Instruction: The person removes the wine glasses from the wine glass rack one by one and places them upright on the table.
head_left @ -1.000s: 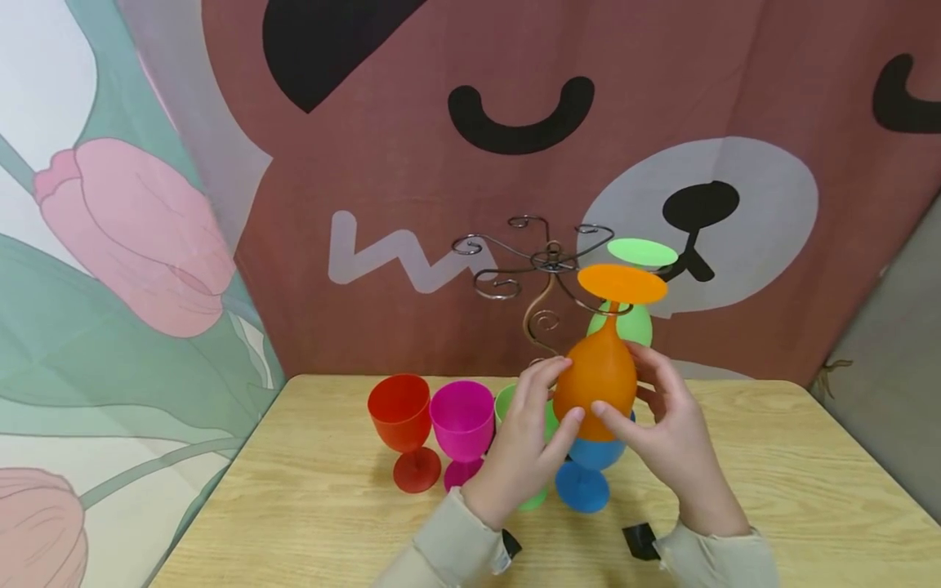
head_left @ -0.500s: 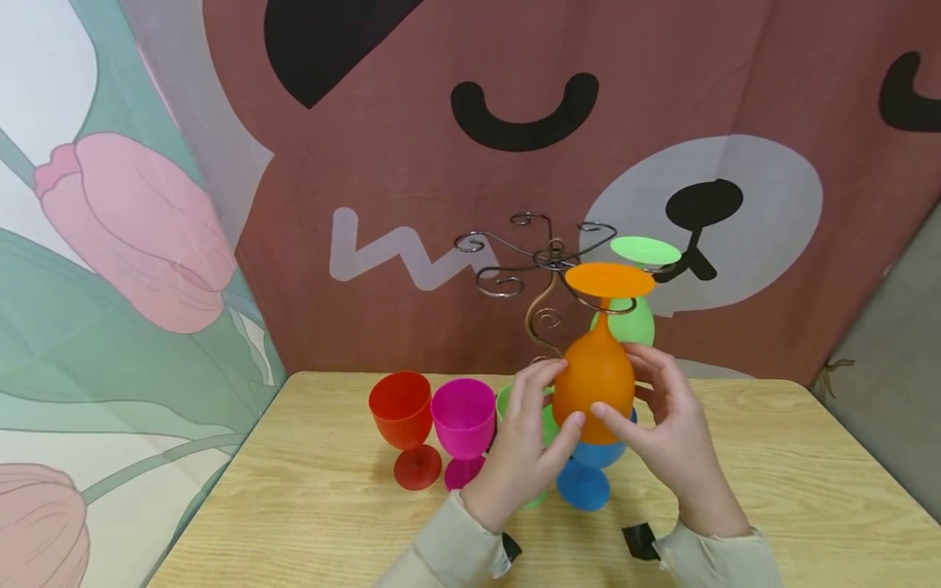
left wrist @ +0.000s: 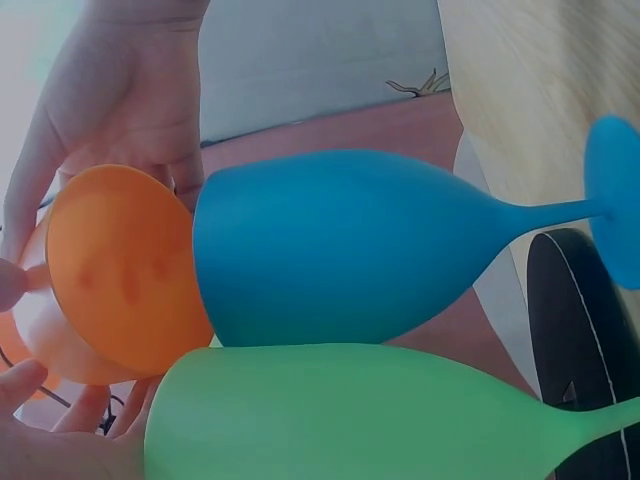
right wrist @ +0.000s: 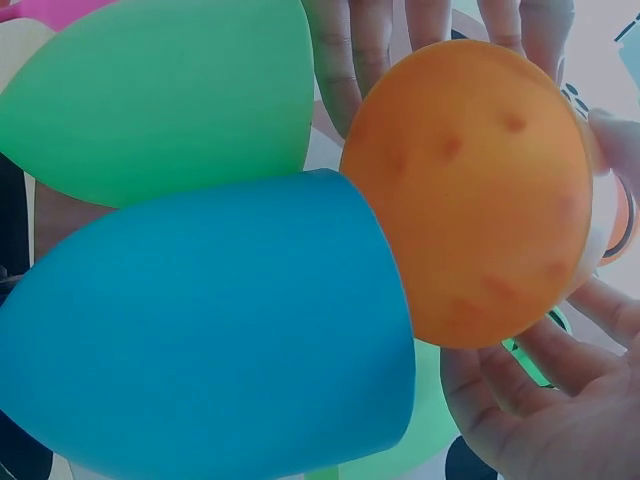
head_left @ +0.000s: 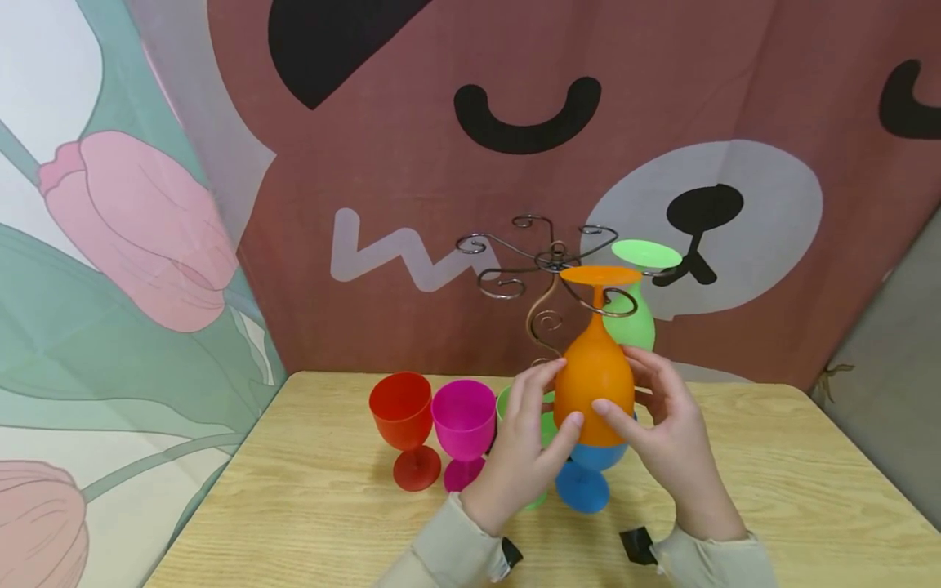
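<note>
Both hands hold an orange plastic goblet [head_left: 594,384] upside down, foot on top and bowl mouth downward. My left hand [head_left: 515,441] grips the bowl from the left, my right hand [head_left: 671,429] from the right, thumbs at the near side. Finger shadows show through the orange bowl [right wrist: 460,200] in the right wrist view. The goblet's stem overlaps a curled arm of a dark wire rack [head_left: 556,260]. A light green goblet [head_left: 631,327] hangs upside down from the rack behind it. Below the hands a blue goblet [head_left: 584,486] stands upright, its bowl partly hidden.
A red goblet [head_left: 400,408], a magenta goblet [head_left: 463,416] and a second green goblet [left wrist: 330,410] stand upright in a row left of the blue one, on the wooden table [head_left: 309,506]. A printed bear cloth [head_left: 382,147] hangs behind the rack.
The orange goblet's foot has shifted left and tipped to a flatter, more edge-on view, bringing its stem to the rack's curl. Both hands keep their grip and stay nearly in place.
</note>
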`<state>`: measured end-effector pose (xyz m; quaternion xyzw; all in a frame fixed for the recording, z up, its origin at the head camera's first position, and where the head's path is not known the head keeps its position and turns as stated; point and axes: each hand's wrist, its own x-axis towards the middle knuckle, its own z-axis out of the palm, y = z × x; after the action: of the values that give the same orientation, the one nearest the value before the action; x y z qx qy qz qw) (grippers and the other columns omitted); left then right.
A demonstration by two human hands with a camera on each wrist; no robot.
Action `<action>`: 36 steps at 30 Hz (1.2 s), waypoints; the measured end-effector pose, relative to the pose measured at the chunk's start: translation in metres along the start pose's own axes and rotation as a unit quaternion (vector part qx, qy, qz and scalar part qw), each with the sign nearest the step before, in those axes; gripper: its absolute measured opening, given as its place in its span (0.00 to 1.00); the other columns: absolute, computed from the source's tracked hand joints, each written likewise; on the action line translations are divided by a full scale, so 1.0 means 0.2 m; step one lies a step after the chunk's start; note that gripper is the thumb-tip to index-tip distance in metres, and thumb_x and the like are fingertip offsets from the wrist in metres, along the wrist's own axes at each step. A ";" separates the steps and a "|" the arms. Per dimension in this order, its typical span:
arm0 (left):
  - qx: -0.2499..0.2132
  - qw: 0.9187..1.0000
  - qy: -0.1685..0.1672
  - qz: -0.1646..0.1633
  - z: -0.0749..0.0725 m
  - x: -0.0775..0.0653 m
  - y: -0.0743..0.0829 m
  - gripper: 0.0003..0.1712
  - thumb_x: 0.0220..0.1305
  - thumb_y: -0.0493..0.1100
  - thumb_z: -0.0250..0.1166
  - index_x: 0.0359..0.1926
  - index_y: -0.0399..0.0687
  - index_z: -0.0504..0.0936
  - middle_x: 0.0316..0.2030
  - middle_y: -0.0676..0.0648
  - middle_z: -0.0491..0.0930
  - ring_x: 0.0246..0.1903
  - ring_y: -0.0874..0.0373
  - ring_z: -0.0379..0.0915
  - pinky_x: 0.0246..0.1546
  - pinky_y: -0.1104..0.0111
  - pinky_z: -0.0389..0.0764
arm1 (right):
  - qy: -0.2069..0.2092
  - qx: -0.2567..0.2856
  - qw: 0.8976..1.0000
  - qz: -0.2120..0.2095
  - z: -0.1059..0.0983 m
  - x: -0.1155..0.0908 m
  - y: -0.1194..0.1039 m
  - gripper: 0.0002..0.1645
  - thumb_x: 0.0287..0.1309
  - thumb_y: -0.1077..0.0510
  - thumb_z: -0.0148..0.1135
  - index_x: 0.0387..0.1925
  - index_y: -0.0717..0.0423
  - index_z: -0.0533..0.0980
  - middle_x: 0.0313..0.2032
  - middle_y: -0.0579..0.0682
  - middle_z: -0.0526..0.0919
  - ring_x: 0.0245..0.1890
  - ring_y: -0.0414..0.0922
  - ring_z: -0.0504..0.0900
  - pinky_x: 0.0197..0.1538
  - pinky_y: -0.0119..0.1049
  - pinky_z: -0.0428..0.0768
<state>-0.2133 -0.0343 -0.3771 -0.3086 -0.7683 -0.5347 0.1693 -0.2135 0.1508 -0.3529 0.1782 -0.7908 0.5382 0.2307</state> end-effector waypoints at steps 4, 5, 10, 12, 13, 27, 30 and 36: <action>-0.010 1.000 -0.004 -0.012 0.00 0.00 0.00 0.35 0.75 0.45 0.59 0.77 0.54 0.56 0.71 0.45 0.58 0.66 0.54 0.63 0.63 0.64 0.76 | 0.002 -0.001 1.000 0.007 0.00 0.00 0.00 0.40 0.59 0.69 0.70 0.71 0.52 0.67 0.60 0.45 0.75 0.54 0.39 0.75 0.51 0.20 0.75; -0.011 1.000 -0.005 -0.015 0.00 0.00 0.00 0.35 0.75 0.45 0.59 0.77 0.54 0.56 0.71 0.46 0.58 0.66 0.54 0.63 0.63 0.64 0.76 | 0.002 -0.001 1.000 0.009 0.00 0.00 0.00 0.40 0.60 0.69 0.70 0.71 0.52 0.67 0.59 0.45 0.76 0.54 0.39 0.75 0.51 0.20 0.76; -0.016 1.000 -0.011 -0.025 -0.01 0.00 0.01 0.35 0.75 0.46 0.59 0.77 0.56 0.58 0.71 0.46 0.59 0.66 0.54 0.63 0.62 0.64 0.76 | 0.001 -0.005 1.000 0.026 -0.01 0.00 0.00 0.38 0.62 0.67 0.69 0.71 0.52 0.67 0.56 0.46 0.77 0.52 0.39 0.76 0.49 0.21 0.77; -0.019 1.000 -0.011 -0.022 -0.01 0.01 0.02 0.35 0.75 0.46 0.59 0.78 0.57 0.59 0.71 0.46 0.60 0.67 0.54 0.62 0.62 0.64 0.76 | 0.000 -0.005 0.999 0.033 -0.02 0.00 0.00 0.37 0.62 0.66 0.68 0.71 0.52 0.66 0.55 0.47 0.78 0.52 0.38 0.77 0.48 0.21 0.78; -0.021 0.999 -0.012 -0.020 -0.01 0.01 0.01 0.35 0.75 0.46 0.59 0.78 0.57 0.59 0.71 0.45 0.60 0.67 0.54 0.62 0.63 0.64 0.76 | -0.001 -0.006 0.999 0.035 -0.03 0.00 0.00 0.37 0.62 0.66 0.68 0.71 0.52 0.66 0.55 0.47 0.78 0.51 0.38 0.77 0.48 0.21 0.78; -0.072 0.997 -0.031 -0.015 0.00 0.01 0.03 0.28 0.75 0.45 0.59 0.72 0.55 0.64 0.70 0.51 0.63 0.64 0.56 0.65 0.62 0.64 0.76 | -0.022 -0.033 0.998 0.054 -0.12 -0.02 -0.02 0.35 0.64 0.64 0.67 0.69 0.55 0.66 0.52 0.49 0.79 0.47 0.33 0.80 0.45 0.22 0.81; -0.082 0.996 -0.040 -0.016 0.00 0.01 0.04 0.28 0.76 0.44 0.58 0.72 0.56 0.64 0.70 0.53 0.63 0.64 0.57 0.66 0.62 0.65 0.76 | -0.028 -0.041 0.997 0.059 -0.15 -0.02 -0.02 0.34 0.64 0.64 0.67 0.68 0.55 0.66 0.52 0.51 0.78 0.46 0.33 0.80 0.45 0.22 0.80; -0.117 0.991 -0.066 -0.020 0.00 0.01 0.04 0.28 0.77 0.44 0.57 0.73 0.57 0.65 0.72 0.53 0.62 0.64 0.58 0.66 0.62 0.67 0.75 | -0.045 -0.065 0.995 0.067 -0.21 -0.02 -0.02 0.32 0.66 0.61 0.67 0.68 0.56 0.66 0.53 0.46 0.76 0.44 0.34 0.80 0.42 0.25 0.81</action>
<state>-0.2095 -0.0308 -0.3700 -0.3458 -0.7158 -0.6026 0.0698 -0.2013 0.1888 -0.3390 0.1332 -0.8439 0.4912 0.1698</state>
